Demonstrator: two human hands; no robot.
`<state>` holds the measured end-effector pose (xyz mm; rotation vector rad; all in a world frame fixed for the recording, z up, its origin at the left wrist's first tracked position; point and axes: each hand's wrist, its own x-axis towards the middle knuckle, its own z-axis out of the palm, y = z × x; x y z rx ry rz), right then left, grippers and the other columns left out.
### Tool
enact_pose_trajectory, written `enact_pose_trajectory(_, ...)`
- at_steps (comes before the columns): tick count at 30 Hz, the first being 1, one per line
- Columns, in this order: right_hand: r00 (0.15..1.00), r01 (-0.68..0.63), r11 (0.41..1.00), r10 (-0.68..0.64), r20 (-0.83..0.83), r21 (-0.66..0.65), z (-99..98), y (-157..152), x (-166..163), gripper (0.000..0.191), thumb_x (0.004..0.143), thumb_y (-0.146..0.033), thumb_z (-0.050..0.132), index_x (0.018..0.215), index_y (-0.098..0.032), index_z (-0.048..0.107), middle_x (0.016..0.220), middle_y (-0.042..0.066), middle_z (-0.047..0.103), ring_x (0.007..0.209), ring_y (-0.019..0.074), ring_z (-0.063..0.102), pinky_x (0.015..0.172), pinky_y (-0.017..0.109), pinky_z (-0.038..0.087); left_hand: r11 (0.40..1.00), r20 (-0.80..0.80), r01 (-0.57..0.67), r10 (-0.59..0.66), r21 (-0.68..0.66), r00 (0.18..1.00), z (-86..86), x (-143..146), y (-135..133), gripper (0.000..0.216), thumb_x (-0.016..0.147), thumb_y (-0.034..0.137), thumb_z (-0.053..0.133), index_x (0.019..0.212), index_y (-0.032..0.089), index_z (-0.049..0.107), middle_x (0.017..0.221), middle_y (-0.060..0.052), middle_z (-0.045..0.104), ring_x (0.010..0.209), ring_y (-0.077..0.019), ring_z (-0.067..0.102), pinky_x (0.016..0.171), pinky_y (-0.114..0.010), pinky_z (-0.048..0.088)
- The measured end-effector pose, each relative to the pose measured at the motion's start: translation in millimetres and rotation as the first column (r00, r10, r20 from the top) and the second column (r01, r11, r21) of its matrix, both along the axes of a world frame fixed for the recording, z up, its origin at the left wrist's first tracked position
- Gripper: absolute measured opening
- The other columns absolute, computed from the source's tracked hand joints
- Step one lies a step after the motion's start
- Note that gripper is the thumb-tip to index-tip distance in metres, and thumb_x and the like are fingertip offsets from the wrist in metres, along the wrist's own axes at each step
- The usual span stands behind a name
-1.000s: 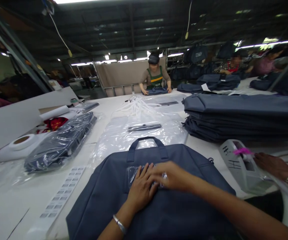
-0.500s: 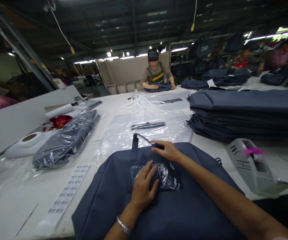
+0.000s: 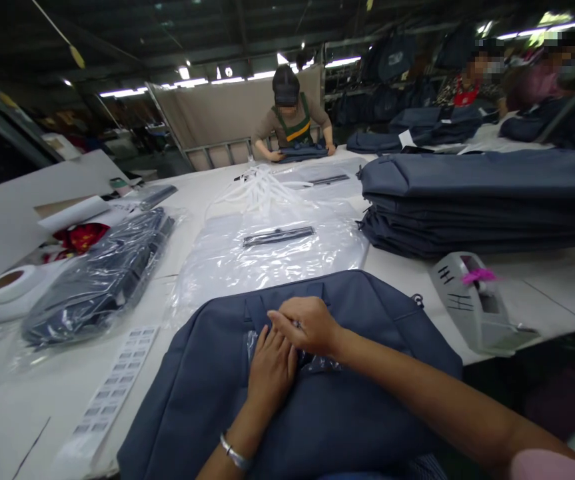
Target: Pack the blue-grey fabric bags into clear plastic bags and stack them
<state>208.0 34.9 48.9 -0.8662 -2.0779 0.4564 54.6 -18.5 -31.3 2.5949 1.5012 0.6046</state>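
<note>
A dark blue bag lies flat in front of me on the white table. My left hand rests on the bag's upper face, fingers stretched out, partly over a clear plastic-covered patch. Just beside it, touching its fingers, my right hand is curled round the bag handle. The handle is folded down toward me, and its middle is hidden by my hands.
Clear plastic bags lie beyond the bag. Folded blue bags are stacked right, behind a grey tape dispenser. At left are a plastic-wrapped bag, a label sheet and a white roll. A co-worker stands opposite.
My right hand has brought the raised handle down toward me onto the bag's face, beside my left hand. The left hand stays on the bag. The view has shifted slightly.
</note>
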Motion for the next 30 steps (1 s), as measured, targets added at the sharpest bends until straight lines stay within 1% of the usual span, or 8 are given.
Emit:
enact_pose_trajectory(4, 0.979, -0.082, 0.973, 0.038, -0.202, -0.214, -34.7, 25.2, -29.7, 0.05, 0.102, -0.04, 0.041, 0.062, -0.018, 0.063, 0.065, 0.002, 0.068, 0.062, 0.011, 0.062, 0.066, 0.022, 0.043, 0.977, 0.332, -0.086, 0.149, -0.195, 0.932, 7.7, -14.3, -0.3, 0.038, 0.092, 0.021, 0.046, 0.125, 0.02, 0.064, 0.128, -0.009, 0.069, 0.124, -0.0276, 0.061, 0.109, -0.051, 0.045)
enact_pose_trajectory(8, 0.986, -0.041, 0.972, 0.002, -0.167, -0.23, -70.0, 26.5, -35.5, 0.049, 0.101, -0.039, 0.043, 0.06, -0.017, 0.06, 0.063, 0.002, 0.065, 0.059, 0.011, 0.058, 0.062, 0.023, 0.04, 0.852, 0.483, -0.039, 0.333, -0.523, 0.81, 45.4, -46.1, 23.0, 0.021, 0.086, 0.024, 0.052, 0.091, 0.02, 0.073, 0.091, -0.005, 0.078, 0.09, -0.0237, 0.074, 0.082, -0.035, 0.059)
enact_pose_trajectory(11, 0.999, -0.026, 0.99, 0.021, -0.036, -0.136, -75.7, 20.5, -37.0, 0.045, 0.098, -0.035, 0.047, 0.058, -0.018, 0.058, 0.059, 0.001, 0.062, 0.055, 0.0105, 0.054, 0.057, 0.025, 0.034, 0.875, 0.474, -0.095, 0.344, -0.474, 0.81, 77.4, -63.8, 73.7, 0.02, 0.088, 0.029, 0.053, 0.099, 0.022, 0.069, 0.091, -0.002, 0.076, 0.087, -0.0204, 0.074, 0.08, -0.031, 0.058)
enact_pose_trajectory(13, 0.997, -0.055, 0.995, 0.059, 0.052, -0.084, -73.7, 17.6, -39.0, 0.042, 0.095, -0.035, 0.051, 0.058, -0.018, 0.058, 0.059, 0.001, 0.062, 0.054, 0.0104, 0.054, 0.054, 0.026, 0.031, 0.925, 0.388, -0.078, 0.231, -0.371, 0.892, 84.2, -67.2, 122.0, 0.022, 0.089, 0.032, 0.055, 0.105, 0.023, 0.066, 0.102, -0.003, 0.074, 0.088, -0.0187, 0.072, 0.082, -0.03, 0.056)
enact_pose_trajectory(15, 0.992, -0.072, 0.995, 0.078, 0.096, -0.072, -70.6, 16.3, -40.5, 0.041, 0.094, -0.036, 0.054, 0.057, -0.018, 0.059, 0.059, 0.0, 0.062, 0.054, 0.0105, 0.054, 0.053, 0.026, 0.029, 0.936, 0.209, 0.044, 0.033, -0.35, 0.977, 75.7, -63.8, 172.5, 0.022, 0.086, 0.033, 0.059, 0.104, 0.021, 0.066, 0.103, -0.004, 0.073, 0.086, -0.0179, 0.07, 0.079, -0.029, 0.054)
enact_pose_trajectory(19, 0.995, -0.072, 0.989, 0.081, 0.062, -0.132, -66.5, 16.7, -39.5, 0.041, 0.093, -0.035, 0.055, 0.055, -0.019, 0.057, 0.056, -0.001, 0.06, 0.05, 0.0098, 0.052, 0.049, 0.025, 0.028, 0.851, 0.03, 0.233, -0.248, -0.47, 0.968, 34.6, -47.2, 247.8, 0.027, 0.068, 0.039, 0.079, 0.086, 0.021, 0.07, 0.082, 0.0, 0.07, 0.072, -0.0163, 0.064, 0.065, -0.024, 0.046)
enact_pose_trajectory(24, 0.994, -0.108, 0.968, 0.1, -0.046, -0.227, -67.8, 19.5, -38.1, 0.043, 0.092, -0.034, 0.056, 0.052, -0.019, 0.05, 0.053, -0.002, 0.057, 0.048, 0.0088, 0.05, 0.048, 0.024, 0.029, 0.806, 0.039, 0.278, -0.302, -0.523, 0.952, 3.5, -37.2, 285.9, 0.03, 0.069, 0.049, 0.078, 0.081, 0.022, 0.072, 0.08, 0.0, 0.071, 0.074, -0.0167, 0.063, 0.064, -0.023, 0.041)
enact_pose_trajectory(30, 0.954, -0.205, 0.933, 0.123, -0.274, -0.295, -52.4, 23.3, -30.3, 0.043, 0.096, -0.032, 0.053, 0.055, -0.02, 0.048, 0.057, -0.001, 0.061, 0.052, 0.0094, 0.057, 0.053, 0.022, 0.04, 0.798, 0.075, 0.287, -0.293, -0.531, 0.953, 6.4, -41.8, 301.6, 0.032, 0.09, 0.044, 0.054, 0.082, 0.02, 0.073, 0.076, 0.001, 0.072, 0.071, -0.0155, 0.062, 0.066, -0.024, 0.041)
